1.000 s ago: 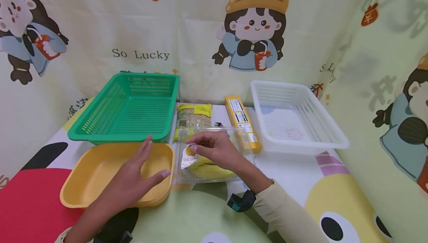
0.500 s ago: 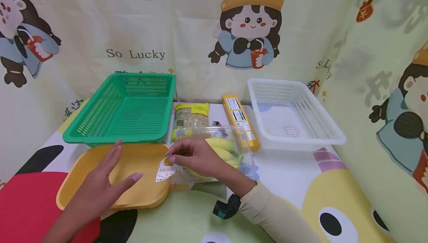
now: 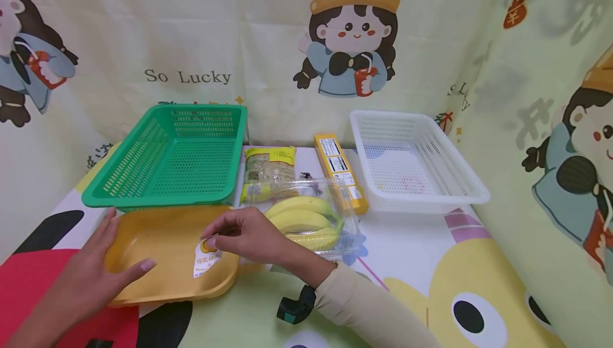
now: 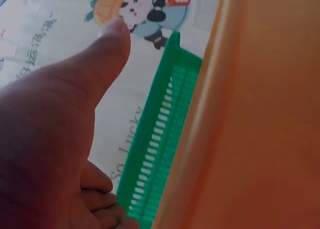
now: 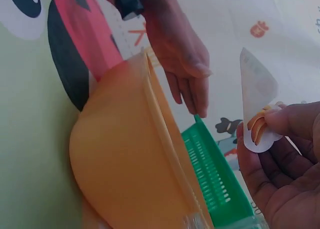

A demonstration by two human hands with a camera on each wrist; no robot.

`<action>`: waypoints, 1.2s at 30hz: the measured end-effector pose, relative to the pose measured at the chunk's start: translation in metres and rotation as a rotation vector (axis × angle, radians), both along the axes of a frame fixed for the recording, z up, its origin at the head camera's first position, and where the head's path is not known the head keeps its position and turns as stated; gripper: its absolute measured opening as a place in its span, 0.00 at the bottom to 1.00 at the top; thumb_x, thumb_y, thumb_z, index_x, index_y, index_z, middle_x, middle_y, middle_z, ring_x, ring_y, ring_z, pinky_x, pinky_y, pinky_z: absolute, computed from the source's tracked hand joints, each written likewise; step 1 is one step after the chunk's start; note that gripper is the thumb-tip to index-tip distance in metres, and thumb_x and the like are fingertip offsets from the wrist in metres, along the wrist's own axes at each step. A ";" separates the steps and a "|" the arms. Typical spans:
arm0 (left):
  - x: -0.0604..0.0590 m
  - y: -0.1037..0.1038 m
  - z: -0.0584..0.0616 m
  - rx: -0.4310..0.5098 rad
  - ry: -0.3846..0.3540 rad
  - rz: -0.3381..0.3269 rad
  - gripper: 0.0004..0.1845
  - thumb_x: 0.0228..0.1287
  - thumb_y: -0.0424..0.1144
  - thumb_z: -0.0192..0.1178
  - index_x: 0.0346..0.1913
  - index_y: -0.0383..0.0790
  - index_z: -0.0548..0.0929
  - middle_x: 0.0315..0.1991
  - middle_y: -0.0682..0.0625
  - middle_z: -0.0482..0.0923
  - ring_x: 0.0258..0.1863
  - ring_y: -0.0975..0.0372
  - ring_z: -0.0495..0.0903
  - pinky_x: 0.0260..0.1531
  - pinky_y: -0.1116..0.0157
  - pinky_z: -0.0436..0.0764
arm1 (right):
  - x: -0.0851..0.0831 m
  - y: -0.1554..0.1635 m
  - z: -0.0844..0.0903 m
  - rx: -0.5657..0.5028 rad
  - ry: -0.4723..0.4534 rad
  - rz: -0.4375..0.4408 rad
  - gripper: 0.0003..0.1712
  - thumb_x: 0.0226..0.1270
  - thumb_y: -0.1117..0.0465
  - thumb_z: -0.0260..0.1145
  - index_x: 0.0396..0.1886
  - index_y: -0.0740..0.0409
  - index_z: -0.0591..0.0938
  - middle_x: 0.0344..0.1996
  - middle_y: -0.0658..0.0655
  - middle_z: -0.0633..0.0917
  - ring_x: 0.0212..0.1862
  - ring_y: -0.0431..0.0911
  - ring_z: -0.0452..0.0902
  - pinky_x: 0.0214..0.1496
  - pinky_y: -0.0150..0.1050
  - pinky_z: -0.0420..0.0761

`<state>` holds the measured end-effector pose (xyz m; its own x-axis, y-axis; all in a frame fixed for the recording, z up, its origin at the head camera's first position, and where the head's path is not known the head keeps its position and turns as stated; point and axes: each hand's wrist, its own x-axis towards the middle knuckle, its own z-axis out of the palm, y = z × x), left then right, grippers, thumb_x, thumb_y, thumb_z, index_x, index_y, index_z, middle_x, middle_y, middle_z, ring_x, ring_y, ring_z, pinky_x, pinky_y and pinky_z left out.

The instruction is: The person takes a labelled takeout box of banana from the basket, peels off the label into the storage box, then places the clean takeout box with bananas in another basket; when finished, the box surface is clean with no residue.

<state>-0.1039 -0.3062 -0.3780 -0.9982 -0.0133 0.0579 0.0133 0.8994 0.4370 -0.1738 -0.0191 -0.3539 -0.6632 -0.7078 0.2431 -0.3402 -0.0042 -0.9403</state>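
Right hand (image 3: 249,233) pinches sticker (image 3: 206,256), long axis hanging down over yellow tray (image 3: 167,279); left hand (image 3: 91,279) flat, fingers straight, on tray's left rim.

- We can read "So Lucky" in dark letters on the cloth wall (image 3: 268,60) behind the counter, just above the green basket (image 3: 170,156).
- On the right side of the cloth wall we see the start of the same words again, but folds hide most of them.
- The white sticker (image 3: 206,256) pinched in the right hand (image 3: 246,233) has a yellow picture and small red writing. It is too small for us to read.
- The long yellow box (image 3: 340,171) has white labels with tiny black print. We cannot read it.
- The yellow-and-green packet (image 3: 267,173) has print and a little square code. We cannot read that either.
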 end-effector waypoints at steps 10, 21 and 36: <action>-0.005 -0.025 -0.014 -0.056 0.014 0.022 0.63 0.58 0.62 0.63 0.73 0.29 0.30 0.74 0.30 0.25 0.67 0.27 0.39 0.43 0.27 0.62 | 0.005 -0.022 0.008 0.080 0.045 -0.084 0.06 0.64 0.70 0.68 0.40 0.63 0.86 0.34 0.49 0.88 0.31 0.29 0.79 0.36 0.27 0.81; -0.007 -0.033 -0.025 -0.077 -0.031 0.016 0.66 0.56 0.64 0.63 0.72 0.26 0.29 0.72 0.27 0.24 0.65 0.26 0.41 0.43 0.28 0.64 | 0.014 -0.044 0.002 0.141 0.101 -0.112 0.06 0.65 0.70 0.65 0.39 0.61 0.87 0.32 0.44 0.86 0.30 0.23 0.76 0.36 0.23 0.78; -0.004 -0.036 -0.028 -0.101 -0.112 -0.075 0.69 0.53 0.64 0.66 0.71 0.21 0.30 0.72 0.30 0.18 0.62 0.26 0.44 0.43 0.29 0.65 | 0.004 -0.071 -0.013 0.318 0.039 -0.188 0.05 0.64 0.64 0.69 0.37 0.52 0.88 0.24 0.33 0.81 0.27 0.25 0.73 0.30 0.22 0.75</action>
